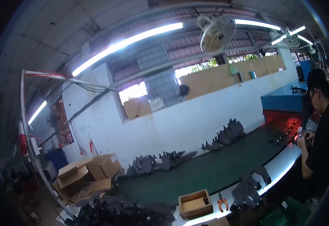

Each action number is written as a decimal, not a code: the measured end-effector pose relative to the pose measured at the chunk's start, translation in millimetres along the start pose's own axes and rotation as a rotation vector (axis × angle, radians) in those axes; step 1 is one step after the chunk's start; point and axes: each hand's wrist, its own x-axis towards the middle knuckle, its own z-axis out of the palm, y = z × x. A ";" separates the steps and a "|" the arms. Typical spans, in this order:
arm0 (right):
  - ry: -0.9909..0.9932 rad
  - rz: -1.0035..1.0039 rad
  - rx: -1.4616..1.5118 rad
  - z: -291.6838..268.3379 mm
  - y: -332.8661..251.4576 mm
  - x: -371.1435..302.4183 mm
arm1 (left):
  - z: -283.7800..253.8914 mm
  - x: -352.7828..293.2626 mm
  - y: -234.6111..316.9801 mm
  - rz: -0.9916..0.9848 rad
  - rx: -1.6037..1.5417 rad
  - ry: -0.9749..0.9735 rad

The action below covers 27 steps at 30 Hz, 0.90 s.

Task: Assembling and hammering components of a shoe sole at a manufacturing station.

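Along the near side of the green conveyor belt (187,177), neither the left hand nor the right hand of the wearer is caught in view, so whether the grip is wide, narrow or loaded just can't be told. A big messy heap of dark pieces (111,213) is piled by the belt's near left end, and a smaller cluster of dark flat parts (241,192) is laid on the white tabletop (281,165) along its near side. Between those two, an open wooden box (197,213) is parked, with orange-handled pliers (222,204) just beside it.

Progress-wise: bunches of knobbed parts (230,133) are already set along the belt's far edge, while the heap seems to be left loose. Whether anything's finished can't be judged. At the belt's right end, something small is held in a co-worker's hands (304,138).
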 end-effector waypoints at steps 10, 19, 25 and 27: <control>-0.176 0.198 -0.117 -43.3 -35.2 -10.0 | 10.1 13.5 3.3 0.349 0.326 0.397; 0.123 0.222 -0.021 -77.4 -78.7 -60.9 | 32.9 42.8 4.7 0.237 -0.045 0.284; 0.873 -0.141 -0.106 -151.5 -91.9 -135.1 | 43.6 27.1 1.4 0.181 -0.099 0.210; 1.070 -0.149 -0.079 -193.3 -76.2 -160.7 | 44.7 22.2 -6.0 0.138 -0.110 0.207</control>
